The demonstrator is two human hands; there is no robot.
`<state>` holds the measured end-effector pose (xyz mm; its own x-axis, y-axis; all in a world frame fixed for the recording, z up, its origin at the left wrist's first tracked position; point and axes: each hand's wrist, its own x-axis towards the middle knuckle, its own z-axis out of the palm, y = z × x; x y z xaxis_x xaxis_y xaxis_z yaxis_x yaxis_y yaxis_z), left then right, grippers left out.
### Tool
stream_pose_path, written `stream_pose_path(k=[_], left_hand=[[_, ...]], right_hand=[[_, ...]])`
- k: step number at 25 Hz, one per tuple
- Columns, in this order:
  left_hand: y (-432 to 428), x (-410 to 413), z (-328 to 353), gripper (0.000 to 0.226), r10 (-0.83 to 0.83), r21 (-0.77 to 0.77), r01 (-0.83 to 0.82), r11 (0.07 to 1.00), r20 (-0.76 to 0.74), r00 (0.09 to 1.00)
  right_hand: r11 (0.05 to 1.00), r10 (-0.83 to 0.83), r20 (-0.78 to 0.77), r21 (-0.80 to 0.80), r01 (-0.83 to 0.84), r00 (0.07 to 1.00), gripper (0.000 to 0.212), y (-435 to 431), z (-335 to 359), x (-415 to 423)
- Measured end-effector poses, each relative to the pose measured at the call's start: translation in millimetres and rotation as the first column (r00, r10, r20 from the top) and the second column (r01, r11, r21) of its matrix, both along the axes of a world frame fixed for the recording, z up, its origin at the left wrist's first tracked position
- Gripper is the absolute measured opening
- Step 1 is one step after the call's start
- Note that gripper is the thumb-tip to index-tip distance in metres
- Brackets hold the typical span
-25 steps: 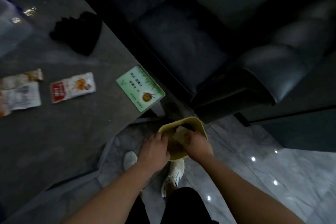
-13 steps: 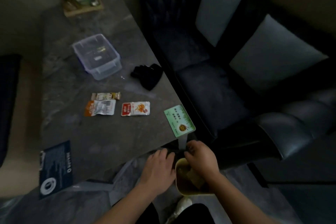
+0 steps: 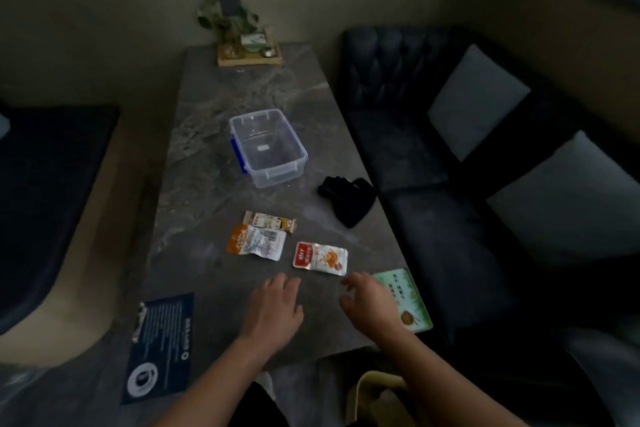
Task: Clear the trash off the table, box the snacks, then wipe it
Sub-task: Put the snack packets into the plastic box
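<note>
Three snack packets lie mid-table: a red-and-white packet (image 3: 320, 258), an orange-and-silver packet (image 3: 256, 243) and a small beige packet (image 3: 270, 220) behind it. An empty clear plastic box (image 3: 268, 147) with blue clips stands farther back. A black cloth (image 3: 347, 199) lies near the right edge. My left hand (image 3: 273, 310) and my right hand (image 3: 372, 303) hover over the near table, fingers apart, both holding nothing. The right hand's fingertips are just short of the red packet. A yellow bin (image 3: 372, 395) stands on the floor under my right forearm.
The grey marble table (image 3: 207, 184) carries a green card (image 3: 407, 298) at its right edge, a dark blue leaflet (image 3: 161, 347) at front left, and a wooden tray with a plant (image 3: 247, 45) at the far end. A dark sofa (image 3: 485, 201) with grey cushions runs along the right.
Both hands have left the yellow bin on the floor and come up over the table, empty and spread. The view has lifted from the bin to the whole tabletop.
</note>
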<state>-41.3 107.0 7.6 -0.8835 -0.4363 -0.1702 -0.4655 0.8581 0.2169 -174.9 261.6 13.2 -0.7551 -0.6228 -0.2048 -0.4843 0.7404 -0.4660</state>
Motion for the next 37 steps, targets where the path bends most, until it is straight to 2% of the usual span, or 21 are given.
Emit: stream_pose_path(k=[6,12,19,23,26,29,31,34,36,37], left_hand=[[-90.0,-7.3,-15.7,0.052,0.060,0.038,-0.061,0.997,0.034,0.998],[-141.0,-38.3,-26.4,0.047,-0.003,-0.016,0.004,1.000,0.069,0.998],[-156.1,-62.2,-36.1,0.051,-0.075,-0.087,0.096,0.992,0.223,0.972],[-151.4,-67.1,-40.7,0.039,-0.076,-0.180,0.120,0.976,0.234,0.969],[-147.7,-71.3,-38.5,0.034,-0.092,-0.201,0.147,0.969,0.258,0.962],[-143.8,-67.6,-22.9,0.024,-0.080,-0.170,0.112,0.979,0.185,0.979],[-144.0,-60.8,-9.9,0.020,-0.076,-0.144,0.096,0.985,0.136,0.988],[-151.0,-46.2,-4.0,0.011,0.002,-0.112,-0.009,0.994,-0.061,0.998],[-155.7,-38.4,0.6,0.017,0.119,-0.039,-0.124,0.991,-0.123,0.985],[-158.0,-36.2,3.9,0.019,0.191,0.011,-0.191,0.981,-0.151,0.970]], right_hand=[[0.997,0.020,-0.025,0.080,-0.018,0.999,0.033,-76.9,-7.7,-8.9],[0.976,0.091,-0.056,0.205,-0.078,0.994,0.040,-108.4,-14.1,-37.2],[0.910,0.269,-0.047,0.341,-0.237,0.962,0.052,-120.9,-31.3,-62.6],[0.898,0.322,-0.054,0.334,-0.287,0.945,0.050,-118.3,-42.8,-70.8],[0.887,0.348,-0.082,0.350,-0.299,0.934,0.058,-117.9,-47.0,-75.6],[0.898,0.320,-0.036,0.331,-0.290,0.947,0.061,-118.0,-46.6,-79.3],[0.929,0.255,0.027,0.272,-0.253,0.967,0.055,-117.1,-46.0,-82.4],[0.968,0.148,0.168,0.177,-0.177,0.975,0.029,-120.2,-39.7,-87.4],[0.983,0.109,0.208,0.125,-0.137,0.972,0.008,-126.7,-31.7,-92.3],[0.990,0.084,0.210,0.093,-0.105,0.974,0.008,-131.7,-26.7,-95.5]])
